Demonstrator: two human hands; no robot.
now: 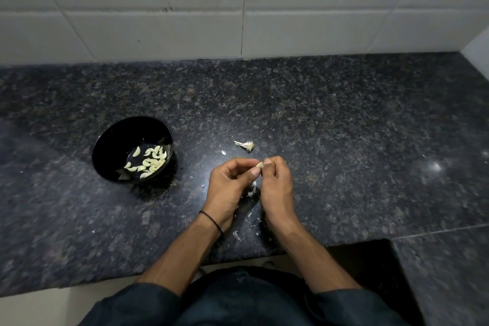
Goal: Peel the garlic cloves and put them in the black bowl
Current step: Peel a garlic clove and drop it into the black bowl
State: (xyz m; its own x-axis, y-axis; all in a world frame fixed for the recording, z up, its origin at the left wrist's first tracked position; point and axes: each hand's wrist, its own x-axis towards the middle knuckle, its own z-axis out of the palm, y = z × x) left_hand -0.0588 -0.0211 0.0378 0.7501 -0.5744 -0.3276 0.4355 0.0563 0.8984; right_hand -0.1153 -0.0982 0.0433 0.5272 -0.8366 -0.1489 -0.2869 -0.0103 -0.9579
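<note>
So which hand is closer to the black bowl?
Left. The left hand is to the right of the bowl; the right hand is farther right, beyond it, both pinching a garlic clove.

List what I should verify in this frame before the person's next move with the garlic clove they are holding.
1. Grip on the garlic clove: ok; the left hand and the right hand both pinch it over the counter.
2. Clove fully peeled: cannot tell; fingertips hide most of it.
3. Upright, open black bowl: ok; it stands on the counter on the left hand's side.
4. Room in the bowl: ok; the peeled cloves cover only part of its bottom.
5. Skin kept out of the bowl: cannot tell; the bits there are too small to identify.
</note>
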